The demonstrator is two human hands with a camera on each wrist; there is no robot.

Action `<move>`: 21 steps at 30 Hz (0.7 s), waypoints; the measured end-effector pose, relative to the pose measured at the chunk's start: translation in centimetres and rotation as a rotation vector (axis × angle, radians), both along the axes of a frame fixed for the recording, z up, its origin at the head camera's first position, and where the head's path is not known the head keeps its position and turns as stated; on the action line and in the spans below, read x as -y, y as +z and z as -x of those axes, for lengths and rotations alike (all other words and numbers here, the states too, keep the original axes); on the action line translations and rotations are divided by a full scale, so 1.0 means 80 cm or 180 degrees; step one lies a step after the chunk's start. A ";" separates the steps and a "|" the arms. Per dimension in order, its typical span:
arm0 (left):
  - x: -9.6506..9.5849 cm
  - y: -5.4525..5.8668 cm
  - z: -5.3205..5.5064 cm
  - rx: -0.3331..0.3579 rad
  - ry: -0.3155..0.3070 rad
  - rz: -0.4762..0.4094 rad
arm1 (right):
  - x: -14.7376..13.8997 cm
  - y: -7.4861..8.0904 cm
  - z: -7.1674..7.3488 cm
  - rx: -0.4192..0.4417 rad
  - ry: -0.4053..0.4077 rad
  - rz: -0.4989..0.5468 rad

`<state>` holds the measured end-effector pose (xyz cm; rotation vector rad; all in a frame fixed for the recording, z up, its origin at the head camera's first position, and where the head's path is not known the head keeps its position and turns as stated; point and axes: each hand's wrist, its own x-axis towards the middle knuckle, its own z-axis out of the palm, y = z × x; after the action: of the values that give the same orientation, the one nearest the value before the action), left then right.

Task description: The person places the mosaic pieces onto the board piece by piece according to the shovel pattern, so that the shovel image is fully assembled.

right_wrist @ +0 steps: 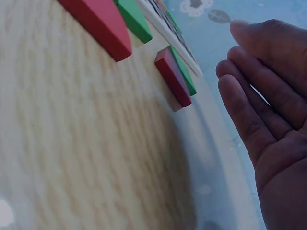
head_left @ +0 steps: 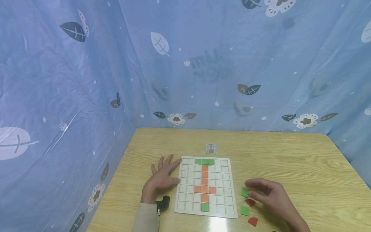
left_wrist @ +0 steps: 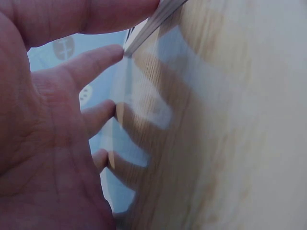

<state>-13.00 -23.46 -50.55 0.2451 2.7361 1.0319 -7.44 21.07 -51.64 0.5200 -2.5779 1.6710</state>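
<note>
Wooden table (head_left: 290,158), blue curtain (head_left: 217,42) at 12 o'clock. Note left hand (head_left: 160,178) at 9 o'clock of grid board (head_left: 189,197), fingers spread, touching edge, gripping nothing; orange tiles (head_left: 204,174) inset; loose green square (head_left: 243,192) at 3 o'clock; right hand (head_left: 271,195) beside it, loosely curved, holding nothing.

Left hand (head_left: 161,178): fingers (head_left: 168,160) spread, nearer the surface (head_left: 290,154)'s left edge
Left forearm (head_left: 146,217): pale-sleeved to the wrist (head_left: 148,196)
Right hand (head_left: 271,193): fingers (head_left: 256,183) loosely bent, thumb (head_left: 257,196) facing them
Right wrist (head_left: 291,216): bare
</note>
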 end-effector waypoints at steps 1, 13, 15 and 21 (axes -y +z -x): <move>0.000 0.000 0.000 0.0004 0.0001 0.0003 | 0.000 -0.001 0.000 0.0017 -0.0007 -0.0019; -0.001 0.003 0.000 -0.0025 0.0012 -0.0008 | 0.003 -0.008 0.001 -0.0028 -0.0151 -0.0280; -0.001 0.003 -0.001 -0.0013 0.0012 0.0004 | 0.004 -0.008 0.001 -0.0048 -0.0177 -0.0346; -0.002 0.001 0.000 -0.0015 0.0012 0.0029 | 0.007 -0.008 0.003 -0.0098 -0.0246 -0.0568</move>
<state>-12.97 -23.33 -50.43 0.2411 2.7459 1.0207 -7.67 20.54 -52.29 0.4422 -2.7023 1.4074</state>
